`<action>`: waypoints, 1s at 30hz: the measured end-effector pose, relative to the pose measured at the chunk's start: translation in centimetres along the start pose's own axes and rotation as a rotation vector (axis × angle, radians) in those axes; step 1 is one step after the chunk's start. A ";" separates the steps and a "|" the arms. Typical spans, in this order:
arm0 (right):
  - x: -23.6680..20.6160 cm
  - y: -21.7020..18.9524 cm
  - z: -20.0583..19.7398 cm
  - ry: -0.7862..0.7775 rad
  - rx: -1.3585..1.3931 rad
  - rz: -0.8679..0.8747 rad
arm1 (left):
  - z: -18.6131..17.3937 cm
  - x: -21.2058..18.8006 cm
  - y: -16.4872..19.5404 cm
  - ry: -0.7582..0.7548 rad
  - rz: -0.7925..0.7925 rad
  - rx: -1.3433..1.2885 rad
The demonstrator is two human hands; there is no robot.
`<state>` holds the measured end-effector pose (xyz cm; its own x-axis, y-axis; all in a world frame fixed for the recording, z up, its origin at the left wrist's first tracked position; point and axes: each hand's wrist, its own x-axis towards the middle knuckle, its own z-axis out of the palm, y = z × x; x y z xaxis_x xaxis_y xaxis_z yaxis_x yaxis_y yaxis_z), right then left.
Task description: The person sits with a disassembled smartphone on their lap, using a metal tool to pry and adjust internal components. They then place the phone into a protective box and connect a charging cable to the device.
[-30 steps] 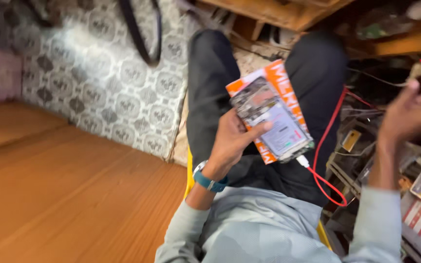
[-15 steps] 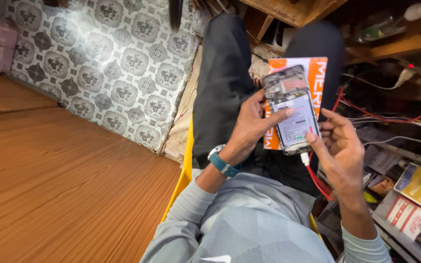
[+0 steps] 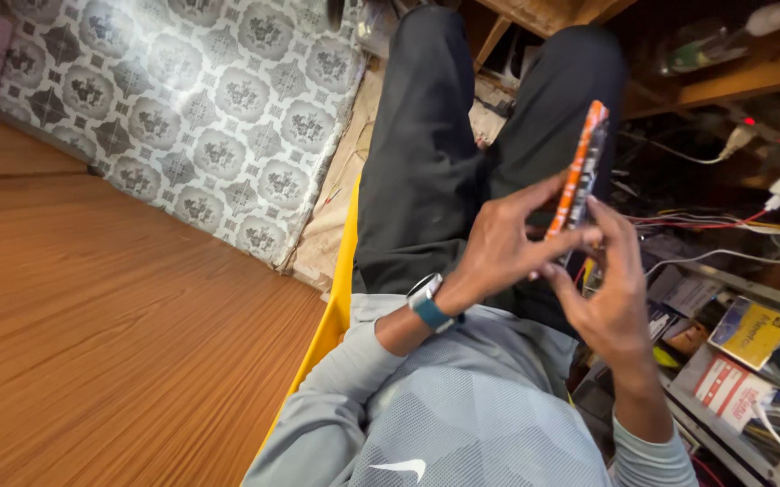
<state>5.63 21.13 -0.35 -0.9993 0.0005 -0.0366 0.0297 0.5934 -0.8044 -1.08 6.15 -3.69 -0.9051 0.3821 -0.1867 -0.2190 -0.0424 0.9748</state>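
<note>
Phone (image 3: pixel 577 185) with orange backing is held edge-on over the lap, long axis running 12-to-6, pinched from 9 o'clock by left hand (image 3: pixel 507 248), fingertips of right hand (image 3: pixel 611 289) closed on it from 5 o'clock.

A wooden worktop (image 3: pixel 92 325) with reddish-brown grain is seen filling the frame from 7 to 9 o'clock. The floor (image 3: pixel 200 99), covered in grey patterned tile, is seen at 11 o'clock. At 3 to 5 o'clock, cluttered shelves (image 3: pixel 724 361) are noted, on which a yellow box (image 3: pixel 751 332), a red-and-white box (image 3: pixel 728 390) and tangled cables (image 3: pixel 715 221) are laid.
</note>
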 end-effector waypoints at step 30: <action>-0.6 7.4 -1.9 0.154 0.270 0.170 | 2.0 2.7 -8.5 -0.198 0.101 -0.673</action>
<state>6.42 27.00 -5.14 -0.9705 0.2148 -0.1097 0.1797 0.3405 -0.9229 -0.88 9.42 -12.21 -0.8636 0.5041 -0.0114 -0.3729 -0.6233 0.6873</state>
